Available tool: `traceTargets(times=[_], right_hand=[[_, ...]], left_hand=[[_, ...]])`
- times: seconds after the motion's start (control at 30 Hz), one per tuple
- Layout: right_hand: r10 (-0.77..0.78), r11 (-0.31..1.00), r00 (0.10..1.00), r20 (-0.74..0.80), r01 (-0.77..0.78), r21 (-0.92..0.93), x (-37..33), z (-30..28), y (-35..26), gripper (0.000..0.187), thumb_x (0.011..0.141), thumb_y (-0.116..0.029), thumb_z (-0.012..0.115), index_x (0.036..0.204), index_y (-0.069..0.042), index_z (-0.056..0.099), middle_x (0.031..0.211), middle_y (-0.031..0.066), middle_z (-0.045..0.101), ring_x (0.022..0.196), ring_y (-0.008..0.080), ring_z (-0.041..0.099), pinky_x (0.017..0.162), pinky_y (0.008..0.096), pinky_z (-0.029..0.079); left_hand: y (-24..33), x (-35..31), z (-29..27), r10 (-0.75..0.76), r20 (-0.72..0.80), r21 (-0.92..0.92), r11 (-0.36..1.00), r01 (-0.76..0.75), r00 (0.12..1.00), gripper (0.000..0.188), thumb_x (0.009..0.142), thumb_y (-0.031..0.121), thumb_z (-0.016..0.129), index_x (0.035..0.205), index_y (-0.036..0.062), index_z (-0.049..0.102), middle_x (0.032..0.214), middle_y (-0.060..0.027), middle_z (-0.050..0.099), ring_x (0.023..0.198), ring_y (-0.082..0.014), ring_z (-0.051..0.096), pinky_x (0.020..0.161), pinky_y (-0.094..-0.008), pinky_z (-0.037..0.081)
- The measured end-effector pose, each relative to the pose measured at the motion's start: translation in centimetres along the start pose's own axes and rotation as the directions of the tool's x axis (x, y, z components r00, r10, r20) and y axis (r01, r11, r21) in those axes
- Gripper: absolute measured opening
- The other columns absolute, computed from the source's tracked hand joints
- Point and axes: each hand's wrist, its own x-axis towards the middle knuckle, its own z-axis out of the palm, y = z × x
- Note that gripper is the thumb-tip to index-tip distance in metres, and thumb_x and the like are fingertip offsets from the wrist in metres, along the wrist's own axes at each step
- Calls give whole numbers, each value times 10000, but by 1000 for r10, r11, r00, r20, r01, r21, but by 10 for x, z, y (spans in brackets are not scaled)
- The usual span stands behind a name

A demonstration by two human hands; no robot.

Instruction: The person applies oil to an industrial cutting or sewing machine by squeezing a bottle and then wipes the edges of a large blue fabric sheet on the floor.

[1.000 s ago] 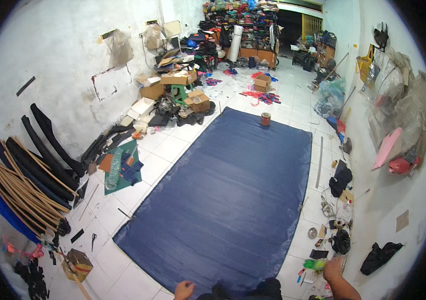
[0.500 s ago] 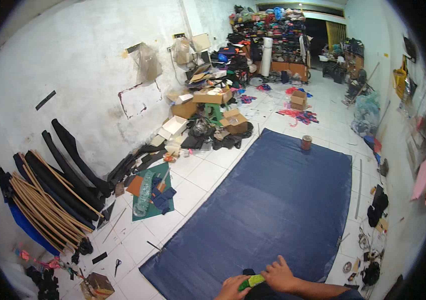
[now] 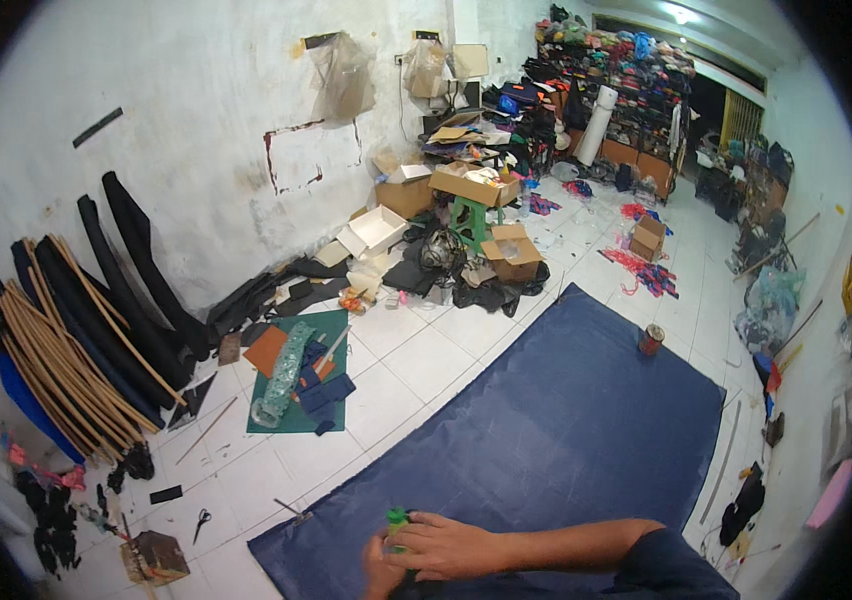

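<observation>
A small green object (image 3: 398, 528) sticks up between my two hands, low over a large dark blue cloth sheet (image 3: 536, 410) spread on the floor. Its kind I cannot make out. My left hand (image 3: 380, 570) is closed round its lower part, blurred and partly covered. Across it lies my right hand (image 3: 441, 548), its fingers curled against the green object. A thin metal bar (image 3: 291, 508) rests over the sheet's left edge, close to my left hand. Near the sheet's far end stands a tin can (image 3: 652, 340).
Left of the sheet lie a green mat (image 3: 331, 350) with a plastic-wrapped roll, scissors (image 3: 203, 524) and a wooden block (image 3: 156, 556). Wooden poles (image 3: 71, 370) and black rolls lean on the wall. Cartons (image 3: 513, 255) and heaps of scraps stand further back. A long strip (image 3: 721, 462) lies at right.
Both hands have moved left across the sheet with the green object, which now points upward. My right hand has come over my left. The view has swung to the right.
</observation>
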Motion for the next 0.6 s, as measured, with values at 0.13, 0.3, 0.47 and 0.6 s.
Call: traceTargets(times=[0.13, 0.3, 0.47, 0.6], right_hand=[[401, 831, 828, 392, -509, 223, 36, -5, 114, 608, 882, -303, 697, 1407, -121, 452, 1226, 183, 580, 1157, 398, 568, 999, 462, 452], [753, 559, 618, 227, -782, 276, 16, -4, 213, 692, 892, -358, 708, 1462, -98, 415, 1280, 205, 580, 1173, 384, 578, 976, 458, 480], [895, 286, 416, 158, -809, 514, 24, 5, 285, 791, 858, -359, 769, 1477, -50, 385, 1328, 217, 552, 1213, 361, 562, 1021, 435, 460], [906, 328, 423, -2, -699, 635, 41, 20, 376, 840, 811, -328, 817, 1468, -30, 387, 1373, 228, 510, 1261, 375, 519, 1065, 440, 425]], left_hand=[[36, 120, -41, -32, -83, 9, 999, 33, 996, 593, 735, 281, 858, 1176, -7, 586, 1136, -199, 637, 1090, -337, 621, 941, -421, 484], [101, 267, -65, 189, 14, 47, 981, -190, 982, 553, 722, 284, 865, 1124, 10, 603, 1096, -180, 649, 1043, -343, 633, 912, -424, 492], [127, 387, -34, 229, 127, 37, 971, -235, 965, 563, 706, 310, 877, 1096, 8, 605, 1034, -164, 655, 998, -338, 637, 864, -424, 497], [138, 478, 8, 287, 209, 3, 956, -294, 935, 567, 718, 344, 856, 1129, 47, 602, 1045, -148, 654, 984, -348, 629, 864, -442, 483]])
